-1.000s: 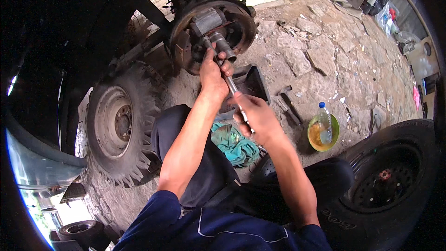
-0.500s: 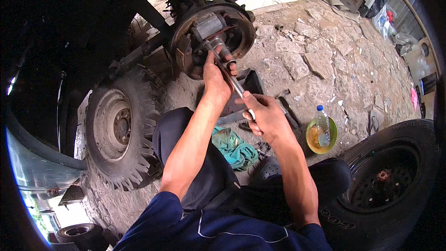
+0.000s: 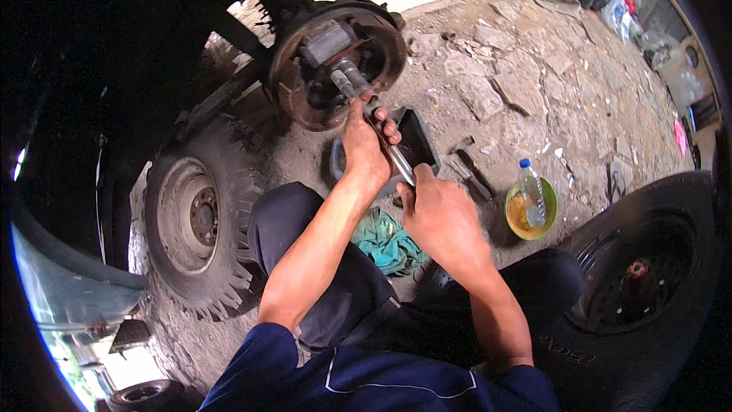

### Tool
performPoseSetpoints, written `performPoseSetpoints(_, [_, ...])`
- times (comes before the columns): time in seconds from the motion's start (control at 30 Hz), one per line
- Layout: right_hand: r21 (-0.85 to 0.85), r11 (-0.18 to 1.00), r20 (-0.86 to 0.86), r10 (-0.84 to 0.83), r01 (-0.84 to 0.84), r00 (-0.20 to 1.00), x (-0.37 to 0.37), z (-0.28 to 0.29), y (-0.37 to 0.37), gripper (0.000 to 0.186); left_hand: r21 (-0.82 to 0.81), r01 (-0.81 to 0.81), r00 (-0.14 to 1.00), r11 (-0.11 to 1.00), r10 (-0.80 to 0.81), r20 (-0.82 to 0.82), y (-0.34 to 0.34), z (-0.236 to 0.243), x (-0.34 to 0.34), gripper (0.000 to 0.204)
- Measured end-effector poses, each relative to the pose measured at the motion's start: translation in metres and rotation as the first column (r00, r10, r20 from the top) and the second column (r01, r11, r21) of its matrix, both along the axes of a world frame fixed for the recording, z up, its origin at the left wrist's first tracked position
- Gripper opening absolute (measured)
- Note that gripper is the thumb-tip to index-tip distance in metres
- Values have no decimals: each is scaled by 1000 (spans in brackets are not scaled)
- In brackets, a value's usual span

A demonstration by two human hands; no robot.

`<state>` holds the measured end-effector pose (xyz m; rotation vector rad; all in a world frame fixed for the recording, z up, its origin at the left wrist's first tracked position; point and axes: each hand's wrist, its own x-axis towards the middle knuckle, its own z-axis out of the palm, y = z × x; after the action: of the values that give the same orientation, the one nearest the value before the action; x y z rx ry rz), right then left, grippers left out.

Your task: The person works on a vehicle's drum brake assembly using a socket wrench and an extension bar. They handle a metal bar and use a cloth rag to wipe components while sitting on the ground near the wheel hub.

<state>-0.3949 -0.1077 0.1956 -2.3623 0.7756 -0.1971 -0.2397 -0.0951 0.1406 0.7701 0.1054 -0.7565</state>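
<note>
An open brake backing plate [image 3: 309, 91] on the axle shows a metal cylinder body [image 3: 328, 43] and a protruding spindle [image 3: 352, 75]. My left hand [image 3: 364, 141] is closed around a long steel wrench bar [image 3: 399, 160], just below and in front of the spindle; the bar's upper end reaches up alongside the spindle, and its exact contact there cannot be made out. My right hand [image 3: 436, 221] grips the bar's lower end, partly hiding it.
Tyres [image 3: 164, 214] [image 3: 648, 194] flank me. A dark tray [image 3: 419, 137], hammer [image 3: 473, 175], teal cloth [image 3: 385, 248] and green bowl [image 3: 518, 229] with a plastic bottle [image 3: 534, 198] lie on broken stone ground [image 3: 518, 91]. The vehicle underside overhangs upper left.
The bar and both hands have shifted rightward, and my right hand now sits lower. My view has shifted slightly, with the brake plate appearing farther left.
</note>
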Motion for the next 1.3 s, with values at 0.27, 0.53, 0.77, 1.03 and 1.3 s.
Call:
performPoseSetpoints(0.27, [-38,980,160,-185,193,970,-5,0,-39,25,115,336,903,935,-354,244,-16,14,5,32])
performPoseSetpoints(0.53, [0,965,247,-255,263,935,18,-17,-49,20,43,318,892,947,-315,324,-29,6,22,33])
performPoseSetpoints(0.77, [-19,969,286,-231,246,930,12,-14,-49,19,74,261,883,962,-269,385,-30,2,19,37])
performPoseSetpoints(1.03, [5,980,319,-192,200,928,9,-13,-50,16,38,242,898,970,-239,369,-25,5,16,37])
performPoseSetpoints(1.3, [-7,965,407,-237,262,882,14,-29,-45,14,104,236,864,966,-258,433,-23,1,21,36])
